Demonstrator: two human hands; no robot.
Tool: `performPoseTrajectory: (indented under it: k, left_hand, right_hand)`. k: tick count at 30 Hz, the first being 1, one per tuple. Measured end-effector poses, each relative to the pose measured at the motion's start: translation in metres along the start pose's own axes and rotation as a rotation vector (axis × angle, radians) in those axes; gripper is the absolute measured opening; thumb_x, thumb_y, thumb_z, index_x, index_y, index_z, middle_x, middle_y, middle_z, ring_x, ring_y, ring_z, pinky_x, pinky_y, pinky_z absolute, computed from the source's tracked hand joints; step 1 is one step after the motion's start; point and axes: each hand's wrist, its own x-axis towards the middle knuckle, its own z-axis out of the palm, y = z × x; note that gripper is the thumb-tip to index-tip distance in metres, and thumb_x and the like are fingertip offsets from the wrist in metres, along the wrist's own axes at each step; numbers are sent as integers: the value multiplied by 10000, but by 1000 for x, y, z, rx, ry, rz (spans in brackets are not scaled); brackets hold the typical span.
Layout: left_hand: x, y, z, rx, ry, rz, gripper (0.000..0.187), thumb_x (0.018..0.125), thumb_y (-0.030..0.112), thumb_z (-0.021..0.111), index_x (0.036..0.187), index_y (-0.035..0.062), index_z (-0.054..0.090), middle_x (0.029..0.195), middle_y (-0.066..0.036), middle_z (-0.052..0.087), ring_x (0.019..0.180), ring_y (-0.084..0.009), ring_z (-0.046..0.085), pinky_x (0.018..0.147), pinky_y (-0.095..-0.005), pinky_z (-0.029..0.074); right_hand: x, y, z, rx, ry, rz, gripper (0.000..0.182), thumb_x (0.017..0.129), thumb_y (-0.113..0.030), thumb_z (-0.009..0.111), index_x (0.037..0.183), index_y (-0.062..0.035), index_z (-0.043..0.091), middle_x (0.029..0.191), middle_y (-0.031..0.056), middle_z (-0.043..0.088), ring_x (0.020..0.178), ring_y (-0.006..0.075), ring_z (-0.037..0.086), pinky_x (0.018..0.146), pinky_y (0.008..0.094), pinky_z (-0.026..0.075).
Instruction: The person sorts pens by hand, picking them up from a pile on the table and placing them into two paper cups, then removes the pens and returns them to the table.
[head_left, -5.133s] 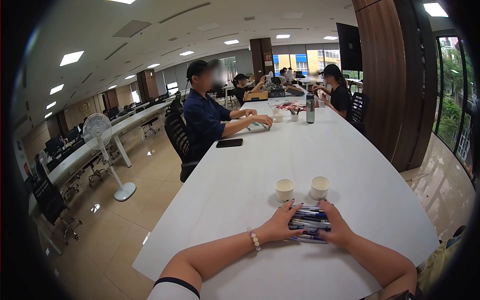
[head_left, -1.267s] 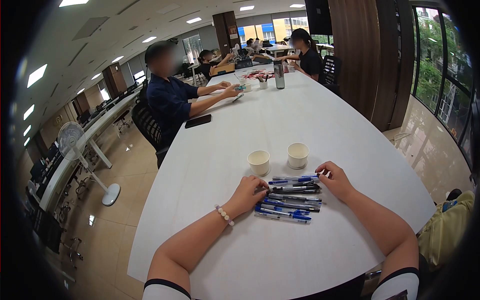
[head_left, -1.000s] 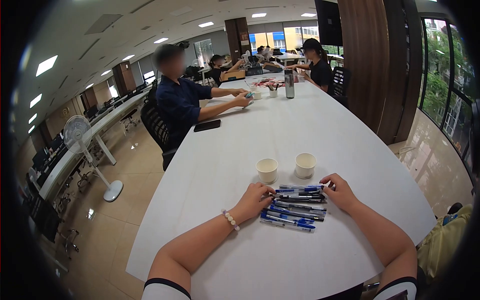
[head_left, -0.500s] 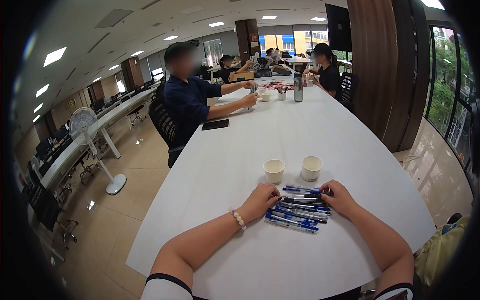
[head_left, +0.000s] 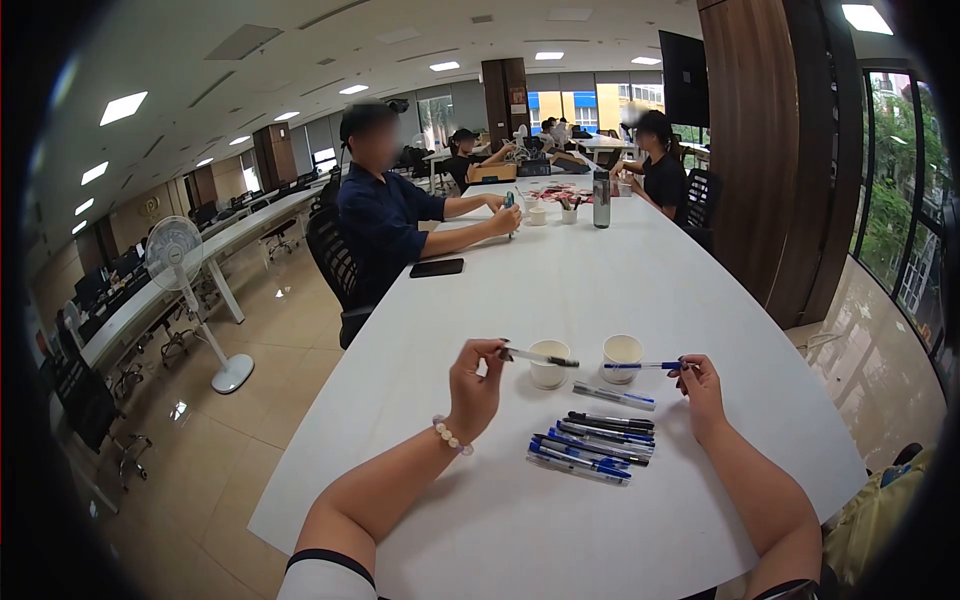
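My left hand (head_left: 475, 385) is raised with its fingers pinched on the end of a black pen (head_left: 540, 357), which points right across the left paper cup (head_left: 547, 376). In my right hand (head_left: 700, 392) a blue pen (head_left: 640, 366) lies level, its far end in front of the right paper cup (head_left: 622, 348). Both cups are white and stand upright side by side. Between my forearms lies a pile of black and blue pens (head_left: 595, 445). A few clear-barrelled pens (head_left: 615, 396) rest apart from it, just below the cups.
A white table (head_left: 480, 300) stretches away from me. Across it on the left sits a person in a dark shirt (head_left: 390, 210), handling a small item, with a black phone (head_left: 437, 268) close by. Farther up stand a bottle (head_left: 601, 200) and a pen cup (head_left: 569, 212).
Both hands have lifted from the pile up to the cups, each taking a pen. The pile has fewer pens on its upper side. The view has shifted slightly.
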Motion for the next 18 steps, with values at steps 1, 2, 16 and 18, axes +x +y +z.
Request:
performPoseTrajectory:
  k: [1, 2, 16, 18]
  left_hand:
    - [5, -1, -1, 29, 30, 15, 66, 902, -9, 558, 962, 14, 548, 860, -57, 594, 759, -96, 565, 705, -231, 458]
    - [8, -1, -6, 55, 58, 27, 66, 900, -1, 566, 961, 16, 549, 846, -54, 592, 749, -92, 559, 692, -230, 455]
    - [-6, -33, -3, 396, -287, -81, 229, 840, 26, 615, 1061, 78, 653, 816, -51, 688, 601, -132, 536, 579, -257, 453]
    - [-6, -32, -3, 277, -284, -227, 222, 849, 30, 605, 1061, 76, 654, 808, -51, 693, 603, -129, 542, 582, -250, 457]
  right_hand:
    - [1, 2, -3, 5, 31, 0, 101, 940, -120, 519, 1033, -84, 540, 876, 32, 647, 785, 74, 518, 710, 230, 387]
    - [0, 3, -3, 8, 65, 5, 111, 941, -118, 517, 1044, -85, 539, 901, 41, 660, 780, 77, 513, 712, 233, 389]
    - [-7, 4, 8, -123, -106, -124, 504, 906, -41, 485, 1379, -89, 319, 1079, 85, 583, 884, 107, 510, 796, 262, 427]
    - [-8, 8, 7, -137, -81, -157, 505, 888, -22, 492, 1359, -94, 326, 1038, 71, 565, 850, 102, 502, 772, 255, 426]
